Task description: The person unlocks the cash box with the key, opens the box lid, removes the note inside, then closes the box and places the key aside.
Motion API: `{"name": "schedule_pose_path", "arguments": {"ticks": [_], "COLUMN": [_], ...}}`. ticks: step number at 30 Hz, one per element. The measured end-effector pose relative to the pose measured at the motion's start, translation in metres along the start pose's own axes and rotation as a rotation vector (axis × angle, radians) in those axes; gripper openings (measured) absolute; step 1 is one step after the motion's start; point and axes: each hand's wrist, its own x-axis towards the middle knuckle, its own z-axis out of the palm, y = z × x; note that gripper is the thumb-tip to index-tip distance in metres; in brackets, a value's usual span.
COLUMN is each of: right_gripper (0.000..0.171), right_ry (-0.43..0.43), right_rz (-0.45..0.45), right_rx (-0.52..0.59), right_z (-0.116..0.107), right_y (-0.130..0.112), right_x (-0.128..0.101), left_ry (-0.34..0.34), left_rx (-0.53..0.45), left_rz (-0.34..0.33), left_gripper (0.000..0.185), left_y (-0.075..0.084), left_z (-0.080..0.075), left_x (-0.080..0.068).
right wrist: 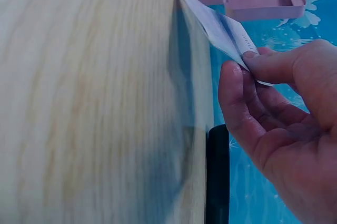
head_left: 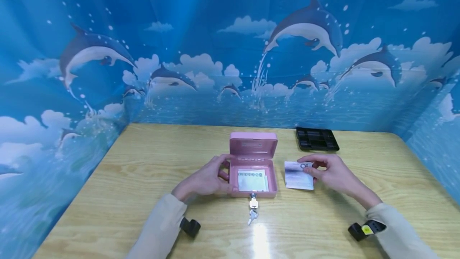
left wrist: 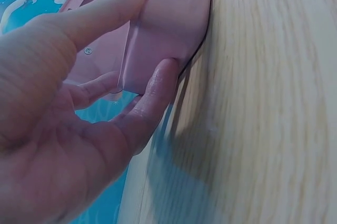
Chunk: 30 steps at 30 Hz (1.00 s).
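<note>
A pink cash box stands open at the table's middle, its lid upright. Folded banknotes lie inside it, and a key with a small bunch hangs from the front lock. My left hand grips the box's left wall; in the left wrist view the hand has a finger along the pink side and the thumb at its lower corner. Just right of the box, my right hand pinches a banknote by its far edge. The right wrist view shows the note held between thumb and fingers.
A black coin tray lies at the back right of the wooden table. Blue dolphin-print cloth walls close in the table at the back and both sides. A black band sits on each wrist.
</note>
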Motion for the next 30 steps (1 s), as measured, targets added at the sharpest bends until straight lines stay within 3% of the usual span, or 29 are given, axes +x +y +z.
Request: {"name": "schedule_pose_path", "arguments": {"ticks": [4, 15, 30], "right_gripper": [0.027, 0.026, 0.027], "right_ry": [0.008, 0.044, -0.011], "right_rz": [-0.011, -0.225, -0.241], "right_rx": [-0.064, -0.260, -0.357], "right_z": [0.002, 0.007, 0.010], "right_y": [0.004, 0.015, 0.015], "right_x": [0.004, 0.012, 0.018], "left_ry": [0.009, 0.040, 0.056], "left_rx": [0.000, 0.055, 0.097], "left_rz": [-0.010, -0.004, -0.025], "left_gripper": [0.096, 0.091, 0.092], "left_y": [0.000, 0.001, 0.003], "left_z": [0.001, 0.004, 0.006], "left_x": [-0.001, 0.001, 0.002]}}
